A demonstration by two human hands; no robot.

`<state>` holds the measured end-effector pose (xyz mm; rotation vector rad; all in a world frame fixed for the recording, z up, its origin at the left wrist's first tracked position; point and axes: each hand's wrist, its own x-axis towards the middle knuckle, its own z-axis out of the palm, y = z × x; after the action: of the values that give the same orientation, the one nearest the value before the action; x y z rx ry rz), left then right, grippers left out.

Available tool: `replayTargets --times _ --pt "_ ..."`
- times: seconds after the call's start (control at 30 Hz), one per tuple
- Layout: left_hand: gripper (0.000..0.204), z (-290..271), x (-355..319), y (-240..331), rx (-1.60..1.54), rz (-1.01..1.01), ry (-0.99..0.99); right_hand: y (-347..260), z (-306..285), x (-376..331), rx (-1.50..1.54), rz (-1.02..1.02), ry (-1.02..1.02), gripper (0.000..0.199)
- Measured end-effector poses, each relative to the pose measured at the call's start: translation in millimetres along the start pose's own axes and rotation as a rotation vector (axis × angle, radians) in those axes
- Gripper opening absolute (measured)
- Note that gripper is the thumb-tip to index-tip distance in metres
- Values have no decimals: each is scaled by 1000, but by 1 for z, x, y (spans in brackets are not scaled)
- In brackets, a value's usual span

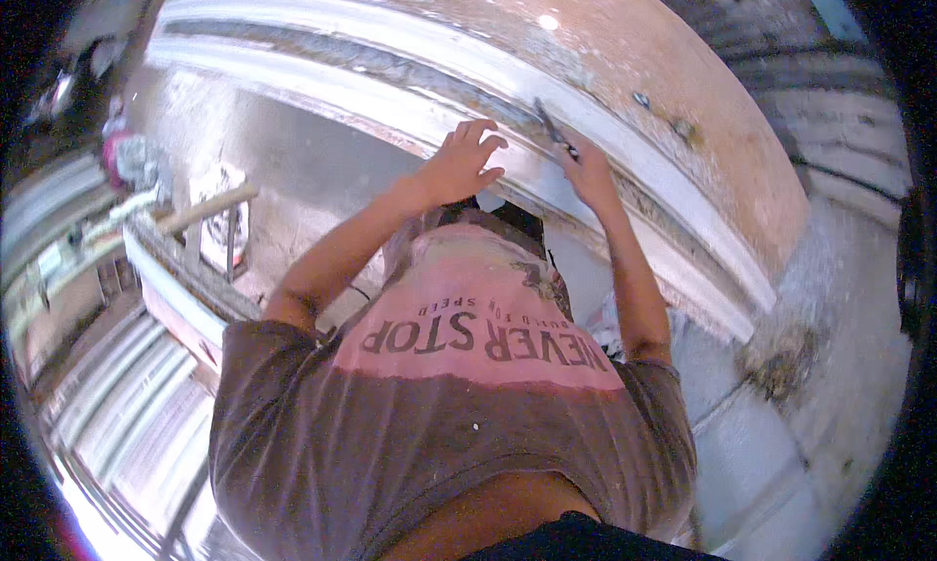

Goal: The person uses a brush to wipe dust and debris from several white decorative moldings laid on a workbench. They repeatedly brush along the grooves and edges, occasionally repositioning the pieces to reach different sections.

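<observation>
Two long white moulded strips run side by side across the far side of the picture, with a dark, dirty groove between them. Over the nearer strip is my left hand, fingers spread and curved, holding nothing; whether its fingertips touch the strip I cannot tell. My right hand is closed around a slim dark hand tool, whose tip points away from me over the strips. The tool's exact kind is too blurred to make out.
Beyond the strips lies a tan, dusty board with small bits on it. A pale block-like beam and a wooden bar stand at the left. Several long pale pieces are stacked lower left. Grey floor tiles show at right.
</observation>
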<state>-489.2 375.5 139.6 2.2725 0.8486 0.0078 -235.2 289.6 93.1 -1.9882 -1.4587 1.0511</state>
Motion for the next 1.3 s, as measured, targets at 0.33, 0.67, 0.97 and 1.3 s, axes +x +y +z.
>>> replayTargets --times 0.33,0.67,0.97,1.3 --pt "29 85 -4 27 -680 488 -363 -54 46 104 -96 -302 -192 42" --pt "47 82 -4 -17 -18 665 -717 -295 261 274 -138 -471 -29 24" --pt "34 5 -89 -86 -18 269 -574 -278 247 281 -268 -399 -150 34" --pt "52 17 -91 -198 204 436 -68 -320 236 270 -298 -256 -169 26"
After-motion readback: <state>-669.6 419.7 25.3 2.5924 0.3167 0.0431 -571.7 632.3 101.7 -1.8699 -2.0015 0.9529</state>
